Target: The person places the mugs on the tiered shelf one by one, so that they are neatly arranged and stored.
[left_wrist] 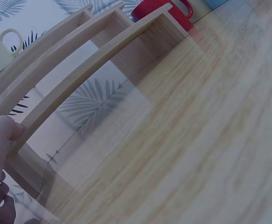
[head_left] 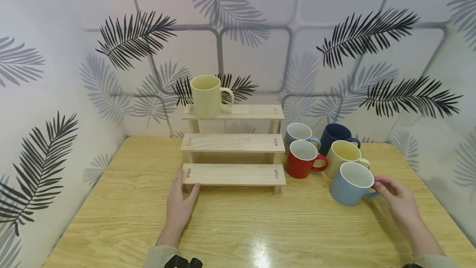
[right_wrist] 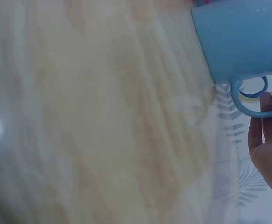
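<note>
At the left end of the lowest board of a three-step wooden display rack (head_left: 234,175), my left hand (head_left: 179,210) holds on, its thumb at the front edge and its fingers along the side. The left wrist view shows that thumb lying over the board's corner. Over on the right, my right hand (head_left: 399,199) grips a light blue mug (head_left: 346,187) by its handle (right_wrist: 259,113). Its fingers reach behind the handle loop in the right wrist view. A pale yellow mug (head_left: 206,96) stands on the rack's top step at the left, handle pointing right.
Beside the rack's right end stand a red mug (head_left: 297,164), another pale yellow mug (head_left: 336,160), a dark blue mug (head_left: 329,135) and a grey-blue mug (head_left: 291,135), close together. Leaf-patterned walls (head_left: 253,65) border the wooden table (head_left: 122,214) at the back and sides.
</note>
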Demonstrator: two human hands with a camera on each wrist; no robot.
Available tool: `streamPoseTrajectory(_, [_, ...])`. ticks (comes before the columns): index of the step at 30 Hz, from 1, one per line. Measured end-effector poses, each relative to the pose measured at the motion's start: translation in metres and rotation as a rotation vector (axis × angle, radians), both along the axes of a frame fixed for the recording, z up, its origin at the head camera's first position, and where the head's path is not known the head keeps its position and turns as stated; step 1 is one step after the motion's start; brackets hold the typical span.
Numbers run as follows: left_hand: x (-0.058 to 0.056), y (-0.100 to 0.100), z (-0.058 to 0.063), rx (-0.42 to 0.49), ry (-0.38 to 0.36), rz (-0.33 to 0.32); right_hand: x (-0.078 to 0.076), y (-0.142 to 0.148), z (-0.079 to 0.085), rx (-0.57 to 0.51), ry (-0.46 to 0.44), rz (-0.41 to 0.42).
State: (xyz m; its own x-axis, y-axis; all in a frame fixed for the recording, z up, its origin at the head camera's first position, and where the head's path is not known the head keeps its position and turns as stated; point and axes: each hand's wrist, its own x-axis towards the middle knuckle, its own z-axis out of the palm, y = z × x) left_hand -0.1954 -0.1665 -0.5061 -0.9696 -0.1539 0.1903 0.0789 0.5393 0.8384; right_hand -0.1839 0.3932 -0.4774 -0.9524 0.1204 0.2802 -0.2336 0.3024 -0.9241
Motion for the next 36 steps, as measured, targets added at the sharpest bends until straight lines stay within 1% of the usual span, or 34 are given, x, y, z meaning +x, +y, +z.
streamPoseTrajectory(4, [0.0,0.0,-0.001,-0.002,-0.001,0.001,-0.001,-0.001,-0.006,-0.193,0.001,0.058])
streamPoseTrajectory(8, [0.0,0.0,0.0,-0.001,0.002,0.003,-0.003,-0.004,-0.012,-0.36,0.036,0.11])
streamPoseTrajectory(13, [0.001,0.0,-0.001,-0.01,0.008,0.005,-0.004,-0.007,-0.016,-0.498,0.089,0.163])
streamPoseTrajectory(18, [0.001,0.0,0.0,-0.009,0.002,0.007,-0.005,-0.014,-0.016,-0.629,0.157,0.26])
streamPoseTrajectory(20, [0.001,0.001,0.0,-0.007,-0.001,0.007,-0.005,-0.019,-0.015,-0.652,0.171,0.267])
streamPoseTrajectory(22, [0.001,0.001,0.001,-0.005,-0.001,0.006,-0.003,-0.023,-0.012,-0.658,0.171,0.248])
streamPoseTrajectory(31, [0.001,0.001,0.0,-0.002,-0.004,0.008,-0.004,-0.044,0.009,-0.594,0.148,0.131])
streamPoseTrajectory(33, [0.001,0.0,0.0,-0.002,-0.005,0.009,-0.004,-0.049,0.013,-0.564,0.135,0.091])
streamPoseTrajectory(36, [0.001,0.0,0.0,-0.001,-0.006,0.009,-0.004,-0.057,0.02,-0.468,0.1,0.02])
